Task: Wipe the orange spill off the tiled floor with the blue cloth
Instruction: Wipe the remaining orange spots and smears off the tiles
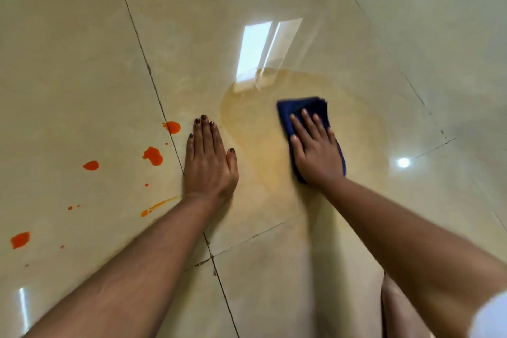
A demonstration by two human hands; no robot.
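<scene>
Right hand (pixel 315 151) flat on blue cloth (pixel 303 106), hiding its middle.

No legible text, label, brand, number or sign found on any surface in the head view.

Folded blue cloth (pixel 307 115) lies on a pale orange smear (pixel 260 151); bright orange drops (pixel 152 156) left.
</scene>
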